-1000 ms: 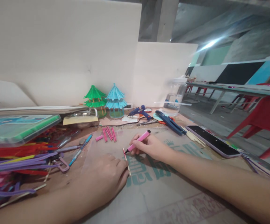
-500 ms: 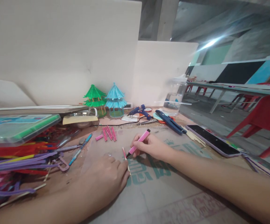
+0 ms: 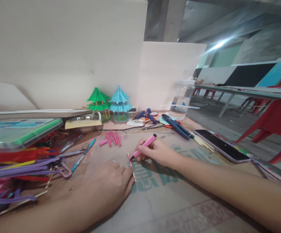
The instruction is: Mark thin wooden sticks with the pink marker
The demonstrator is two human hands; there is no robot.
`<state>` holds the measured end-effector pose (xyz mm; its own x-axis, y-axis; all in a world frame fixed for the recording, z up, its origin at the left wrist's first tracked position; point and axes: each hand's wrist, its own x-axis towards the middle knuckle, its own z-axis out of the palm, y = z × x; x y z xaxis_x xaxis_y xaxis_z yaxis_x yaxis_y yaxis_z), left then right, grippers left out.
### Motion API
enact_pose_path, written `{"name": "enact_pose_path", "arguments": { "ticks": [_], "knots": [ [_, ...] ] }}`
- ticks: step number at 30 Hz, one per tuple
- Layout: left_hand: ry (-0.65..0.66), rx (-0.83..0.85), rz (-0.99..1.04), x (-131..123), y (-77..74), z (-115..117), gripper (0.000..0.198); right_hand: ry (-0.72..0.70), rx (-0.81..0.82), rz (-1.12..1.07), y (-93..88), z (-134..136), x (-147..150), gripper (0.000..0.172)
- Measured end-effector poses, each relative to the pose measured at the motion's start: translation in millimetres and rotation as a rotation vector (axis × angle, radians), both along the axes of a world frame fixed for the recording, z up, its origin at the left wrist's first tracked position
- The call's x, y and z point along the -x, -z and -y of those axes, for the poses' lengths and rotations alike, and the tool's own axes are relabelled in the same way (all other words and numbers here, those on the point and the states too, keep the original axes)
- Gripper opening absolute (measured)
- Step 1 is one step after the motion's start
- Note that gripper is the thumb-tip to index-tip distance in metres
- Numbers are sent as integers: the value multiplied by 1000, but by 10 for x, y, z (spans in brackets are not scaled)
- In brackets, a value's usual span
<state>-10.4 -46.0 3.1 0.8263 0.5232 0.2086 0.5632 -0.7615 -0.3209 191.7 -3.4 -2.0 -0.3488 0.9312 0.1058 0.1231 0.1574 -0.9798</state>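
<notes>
Between its fingers my right hand (image 3: pixel 148 151) holds a pink marker (image 3: pixel 144 146), its dark tip touching a small stick (image 3: pixel 129 158) that is partly pink. My left hand (image 3: pixel 118 178) is closed over the lower part of that stick, fingertips pressed on the translucent sheet. The stick's pale lower end shows beside the thumb. Several pink sticks (image 3: pixel 113 138) and a pink marker cap (image 3: pixel 103 142) lie beyond my left hand.
Behind stand a green model pavilion (image 3: pixel 98 100), a blue one (image 3: pixel 120 103), a glue gun (image 3: pixel 145 115) and a bottle (image 3: pixel 181 100). Dark blue pliers (image 3: pixel 178 127) and a phone (image 3: pixel 220 145) lie right; purple strips (image 3: pixel 26 170) and a blue pen (image 3: pixel 84 155) left.
The marker in my right hand has shifted slightly left and up, and its tip now meets the stick. My left hand has hardly moved.
</notes>
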Motion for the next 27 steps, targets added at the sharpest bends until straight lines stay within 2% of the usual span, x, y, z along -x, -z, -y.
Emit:
{"name": "enact_pose_path", "arguments": {
  "ticks": [10,14,27],
  "knots": [
    [26,-56,-35,-2,3,-6,17,-2,14,9,-12,12,-16,17],
    [9,-31,-30,-1,2,-6,19,-27,55,3,-9,12,-10,15],
    [10,-35,-61,-16,-28,10,12,-31,3,-3,20,0,-18,17]
  ]
}}
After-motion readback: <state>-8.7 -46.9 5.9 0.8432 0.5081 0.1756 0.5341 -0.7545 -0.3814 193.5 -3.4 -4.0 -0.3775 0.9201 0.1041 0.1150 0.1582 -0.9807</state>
